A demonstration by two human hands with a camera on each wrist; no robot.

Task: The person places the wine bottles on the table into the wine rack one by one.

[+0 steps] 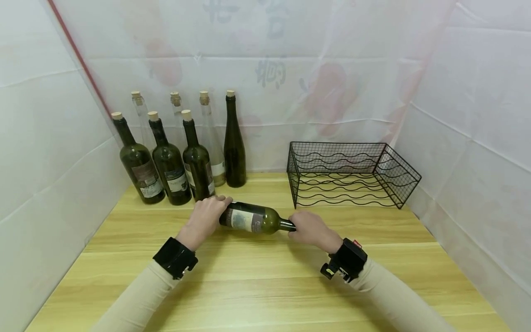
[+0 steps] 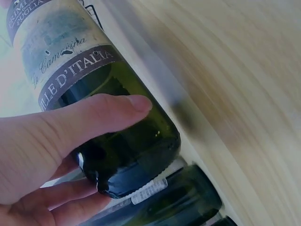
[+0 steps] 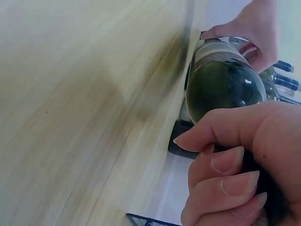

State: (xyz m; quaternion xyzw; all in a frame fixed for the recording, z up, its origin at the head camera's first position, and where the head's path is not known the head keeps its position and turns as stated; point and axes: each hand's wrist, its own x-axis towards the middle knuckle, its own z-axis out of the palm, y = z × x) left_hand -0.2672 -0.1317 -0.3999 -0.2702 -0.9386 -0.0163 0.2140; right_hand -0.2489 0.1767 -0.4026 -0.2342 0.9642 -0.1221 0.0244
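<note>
A dark green wine bottle [image 1: 249, 217] with a cream and purple label lies sideways between both hands, its base to the left and its neck to the right. My left hand [image 1: 206, 216] grips the base end; in the left wrist view the thumb lies across the glass and the other fingers curl beneath. My right hand [image 1: 313, 229] is wrapped around the neck, and in the right wrist view its fingers [image 3: 225, 188] are curled tightly. The bottle's mouth is hidden inside that hand. Shadows fall on the wooden table [image 1: 257, 286] below.
Several corked bottles stand at the back left, among them a labelled green one [image 1: 199, 163], a clear one [image 1: 213, 138] and a slim dark one [image 1: 234, 152]. A black wire rack [image 1: 294, 177] with wavy bars stands at the back right. White sheeting [image 1: 265, 92] encloses the table.
</note>
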